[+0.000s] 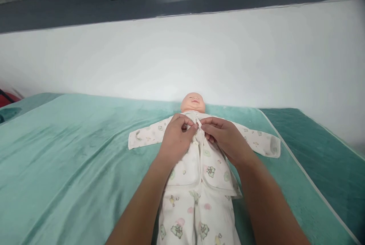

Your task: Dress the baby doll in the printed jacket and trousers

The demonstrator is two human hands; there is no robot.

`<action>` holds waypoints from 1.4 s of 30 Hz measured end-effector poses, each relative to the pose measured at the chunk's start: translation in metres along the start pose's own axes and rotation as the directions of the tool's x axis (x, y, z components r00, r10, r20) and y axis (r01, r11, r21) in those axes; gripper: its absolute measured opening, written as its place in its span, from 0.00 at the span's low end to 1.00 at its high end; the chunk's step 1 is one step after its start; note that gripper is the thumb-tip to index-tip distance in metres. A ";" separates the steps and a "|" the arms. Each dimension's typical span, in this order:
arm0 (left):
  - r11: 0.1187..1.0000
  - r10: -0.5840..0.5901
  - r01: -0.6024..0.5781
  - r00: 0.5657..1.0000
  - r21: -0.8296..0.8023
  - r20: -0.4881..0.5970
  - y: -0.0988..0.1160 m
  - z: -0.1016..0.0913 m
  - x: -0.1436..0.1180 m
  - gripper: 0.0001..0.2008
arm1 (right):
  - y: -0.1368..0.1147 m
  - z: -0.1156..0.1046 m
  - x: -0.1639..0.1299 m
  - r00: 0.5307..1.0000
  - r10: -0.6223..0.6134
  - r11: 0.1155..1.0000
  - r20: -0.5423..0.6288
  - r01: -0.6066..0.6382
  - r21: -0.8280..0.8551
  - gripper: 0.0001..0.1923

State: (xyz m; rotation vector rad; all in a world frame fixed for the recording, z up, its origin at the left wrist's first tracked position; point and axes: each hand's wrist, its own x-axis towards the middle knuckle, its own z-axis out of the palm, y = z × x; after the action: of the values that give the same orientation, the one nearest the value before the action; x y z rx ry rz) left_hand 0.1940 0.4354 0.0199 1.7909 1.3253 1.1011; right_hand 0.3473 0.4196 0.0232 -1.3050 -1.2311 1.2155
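Both your left hand (177, 138) and right hand (225, 138) pinch, seemingly, a thin tie (199, 123) on the doll's (193, 102) soft, limp jacket (209, 163); grip near the knot.

doll (193, 102) legs: cut off below; chest fastening: hidden under both hands (fingertips bunched); garment (209, 169) print: too small

A doll (193, 102) lies on its back on a blanket (71, 154), head toward the wall (182, 55), both hands (176, 138) meeting on its chest, apparently pinching the garment (199, 184).
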 end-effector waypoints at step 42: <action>0.984 -0.076 0.093 0.990 -0.150 0.116 -0.007 -0.014 0.004 0.07 | -0.010 0.006 -0.007 0.996 0.045 0.977 -0.082 -0.061 -0.203 0.10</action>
State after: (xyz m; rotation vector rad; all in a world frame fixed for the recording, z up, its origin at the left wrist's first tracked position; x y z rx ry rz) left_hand 0.1788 0.4411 0.0207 1.6424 1.2053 1.0166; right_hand 0.3406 0.4135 0.0336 -1.5300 -1.3000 1.0867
